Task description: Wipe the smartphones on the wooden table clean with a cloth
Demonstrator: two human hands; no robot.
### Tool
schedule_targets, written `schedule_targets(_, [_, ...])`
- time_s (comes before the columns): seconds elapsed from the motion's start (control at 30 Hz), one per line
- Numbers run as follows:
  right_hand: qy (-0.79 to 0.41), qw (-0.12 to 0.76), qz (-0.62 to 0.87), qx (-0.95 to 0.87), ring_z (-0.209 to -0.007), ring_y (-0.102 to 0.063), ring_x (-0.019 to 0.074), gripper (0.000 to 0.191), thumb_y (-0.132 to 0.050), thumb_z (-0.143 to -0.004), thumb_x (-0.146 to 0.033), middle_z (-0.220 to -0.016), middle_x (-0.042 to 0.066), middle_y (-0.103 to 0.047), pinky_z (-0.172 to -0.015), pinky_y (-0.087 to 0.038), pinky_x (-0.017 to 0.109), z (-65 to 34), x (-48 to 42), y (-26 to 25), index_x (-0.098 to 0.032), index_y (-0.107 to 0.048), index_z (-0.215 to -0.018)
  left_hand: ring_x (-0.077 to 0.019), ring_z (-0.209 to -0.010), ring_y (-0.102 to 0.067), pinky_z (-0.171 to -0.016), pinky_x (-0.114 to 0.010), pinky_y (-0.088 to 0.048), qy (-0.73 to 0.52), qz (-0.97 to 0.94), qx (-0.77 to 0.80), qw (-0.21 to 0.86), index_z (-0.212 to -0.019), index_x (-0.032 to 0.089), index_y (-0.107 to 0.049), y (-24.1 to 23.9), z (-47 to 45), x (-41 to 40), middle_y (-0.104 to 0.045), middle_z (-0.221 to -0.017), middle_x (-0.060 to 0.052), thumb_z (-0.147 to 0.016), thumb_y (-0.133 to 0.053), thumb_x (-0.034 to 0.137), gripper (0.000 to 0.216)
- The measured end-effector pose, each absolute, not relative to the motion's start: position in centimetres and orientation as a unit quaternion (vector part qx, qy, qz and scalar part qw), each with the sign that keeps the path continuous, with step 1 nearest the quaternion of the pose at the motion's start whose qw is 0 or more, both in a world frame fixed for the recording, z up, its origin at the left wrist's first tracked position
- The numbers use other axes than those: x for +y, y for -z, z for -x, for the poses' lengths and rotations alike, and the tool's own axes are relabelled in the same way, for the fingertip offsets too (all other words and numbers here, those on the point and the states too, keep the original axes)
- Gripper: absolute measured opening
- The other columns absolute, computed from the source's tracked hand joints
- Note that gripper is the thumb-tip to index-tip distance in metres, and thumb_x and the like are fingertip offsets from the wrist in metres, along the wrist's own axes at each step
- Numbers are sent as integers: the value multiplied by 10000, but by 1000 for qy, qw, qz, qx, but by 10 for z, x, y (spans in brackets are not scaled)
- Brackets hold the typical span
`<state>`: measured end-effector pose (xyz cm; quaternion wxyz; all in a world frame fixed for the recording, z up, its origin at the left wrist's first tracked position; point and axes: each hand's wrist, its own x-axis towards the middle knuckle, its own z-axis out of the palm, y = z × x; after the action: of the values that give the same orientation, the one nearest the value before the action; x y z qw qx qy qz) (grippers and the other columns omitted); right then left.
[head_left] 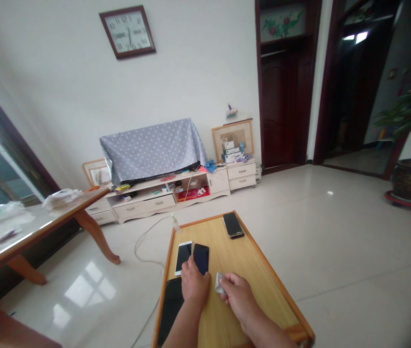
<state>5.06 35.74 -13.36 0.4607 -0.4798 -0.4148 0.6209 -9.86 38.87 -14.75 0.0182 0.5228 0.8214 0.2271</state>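
Note:
A dark smartphone (201, 257) lies on the wooden table (259, 290). My left hand (194, 282) is over its lower end, thumb on the right side and fingers on the left, gripping it at the edges. Left of it is a white-framed smartphone (184, 256) with a dark screen, close to my fingertips. A larger black tablet-like device (171, 304) lies nearer me, partly hidden by my left forearm. In my right hand (236, 292), a small crumpled greyish-white cloth or tissue (219, 284) is pinched between thumb and fingers, just above the tabletop.
At the table's far end rests a black phone (232, 224), seemingly stacked on another. A clear pump bottle (175, 223) is by the far left corner. A cable (143, 237) runs along the floor. Beyond are a low white cabinet (143, 209) and a longer table (63, 205) on the left.

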Motion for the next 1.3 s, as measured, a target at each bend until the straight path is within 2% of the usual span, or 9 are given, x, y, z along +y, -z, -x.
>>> schedule_targets(0.27, [-617, 485, 466, -408, -554, -517, 130, 402, -669, -751, -565, -607, 5, -598, -494, -340, 225, -60, 356, 135, -164, -654, -755, -244, -1271, -476, -1096, -315, -333, -255, -607, 751, 49, -1376, 155, -403, 158, 77, 348, -507, -1325, -128, -796, -603, 322, 635])
schedule_targets(0.47, [-603, 478, 490, -409, -640, -593, 168, 399, -665, -748, -540, -709, 48, -681, -521, -381, 235, -74, 356, 133, -159, -699, -862, -219, -1251, -485, -1115, -298, -325, -256, -652, 710, 69, -1348, 173, -450, 159, 69, 312, -543, -1303, -106, -717, -577, 203, 645])
schedule_targets(0.7, [-574, 479, 525, -406, -713, -611, 182, 418, -652, -735, -557, -793, 65, -717, -547, -388, 242, -91, 361, 144, -160, -709, -855, -248, -1219, -498, -1109, -358, -344, -255, -653, 711, 66, -1324, 149, -503, 160, 70, 287, -571, -1307, -114, -732, -554, 225, 599])
schedule_targets(0.9, [-570, 474, 534, -407, -708, -612, 187, 396, -646, -733, -538, -779, 67, -713, -551, -399, 245, -98, 362, 155, -161, -708, -837, -273, -1261, -481, -1119, -378, -341, -254, -646, 716, 76, -1346, 125, -503, 161, 72, 284, -576, -1330, -129, -761, -601, 392, 651])
schedule_targets(1.1, [-563, 468, 542, -413, -710, -619, 192, 388, -641, -737, -532, -790, 68, -715, -541, -405, 243, -102, 360, 156, -165, -706, -843, -270, -1211, -488, -1098, -350, -331, -242, -643, 723, 67, -1354, 133, -509, 154, 71, 280, -613, -1308, -103, -766, -585, 354, 634])
schedule_targets(1.3, [-562, 465, 539, -422, -702, -624, 190, 389, -647, -732, -536, -770, 68, -712, -536, -403, 242, -105, 359, 156, -163, -698, -829, -275, -1218, -478, -1026, -358, -328, -211, -630, 744, 77, -1385, 196, -481, 151, 70, 276, -618, -1316, -76, -754, -585, 358, 660])
